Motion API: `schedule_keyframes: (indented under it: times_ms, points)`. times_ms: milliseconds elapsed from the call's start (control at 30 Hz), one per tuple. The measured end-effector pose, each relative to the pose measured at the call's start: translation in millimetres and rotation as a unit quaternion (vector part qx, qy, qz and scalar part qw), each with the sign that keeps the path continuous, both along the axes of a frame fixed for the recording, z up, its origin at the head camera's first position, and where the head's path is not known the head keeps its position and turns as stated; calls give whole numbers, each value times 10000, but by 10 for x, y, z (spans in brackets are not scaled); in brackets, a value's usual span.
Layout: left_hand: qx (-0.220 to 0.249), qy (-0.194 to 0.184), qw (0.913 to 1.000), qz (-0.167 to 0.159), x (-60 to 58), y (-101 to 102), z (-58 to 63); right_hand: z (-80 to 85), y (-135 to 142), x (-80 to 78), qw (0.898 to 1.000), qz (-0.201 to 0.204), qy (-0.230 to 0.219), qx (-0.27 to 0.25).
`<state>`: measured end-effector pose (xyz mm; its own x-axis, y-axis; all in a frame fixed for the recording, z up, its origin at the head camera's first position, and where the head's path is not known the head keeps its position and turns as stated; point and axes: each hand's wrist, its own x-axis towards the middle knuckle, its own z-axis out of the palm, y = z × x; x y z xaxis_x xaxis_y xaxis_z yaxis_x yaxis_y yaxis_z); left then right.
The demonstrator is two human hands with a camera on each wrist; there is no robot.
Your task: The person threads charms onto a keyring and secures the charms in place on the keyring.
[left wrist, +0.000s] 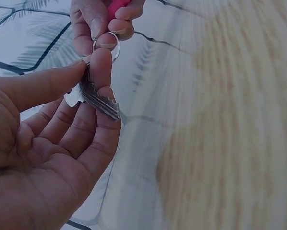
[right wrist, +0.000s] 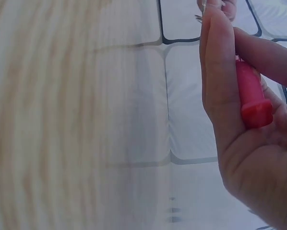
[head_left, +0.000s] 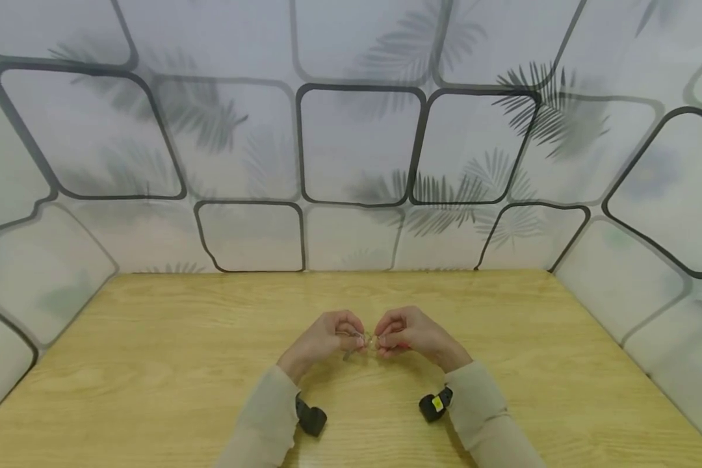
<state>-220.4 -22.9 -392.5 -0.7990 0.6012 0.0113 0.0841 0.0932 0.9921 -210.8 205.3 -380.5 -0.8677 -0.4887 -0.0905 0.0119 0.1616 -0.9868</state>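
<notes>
In the left wrist view my left hand pinches a silver key between thumb and index finger, with its notched blade angled down and the other fingers loosely bent beneath. A thin metal key ring spans from those fingertips to the fingers of my right hand. The right wrist view has a red keychain fob lying along the inside of that hand, under the thumb, its wider end toward the palm. From the head view, both hands, my left hand included, meet close together over the table.
The wood-grain table spreads out around both arms. Behind it and along both sides stands a pale curtain-like wall with dark outlines and leaf prints. Each wrist wears a small black camera below its beige sleeve.
</notes>
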Motion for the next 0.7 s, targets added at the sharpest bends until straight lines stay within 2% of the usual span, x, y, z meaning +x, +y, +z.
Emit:
schedule_keyframes:
  times_ms: [333,533,700]
  points:
    - [-129,-78,9996,245,5,17,24,42,15,-14,9986,-500,168,-98]
    - [-116,-166,9992,336,3,21,9,37,25,-18,9960,-714,14,-528]
    - [-69,-151,9992,363,12,26,3,41,30,-10,9930,-740,-72,-915]
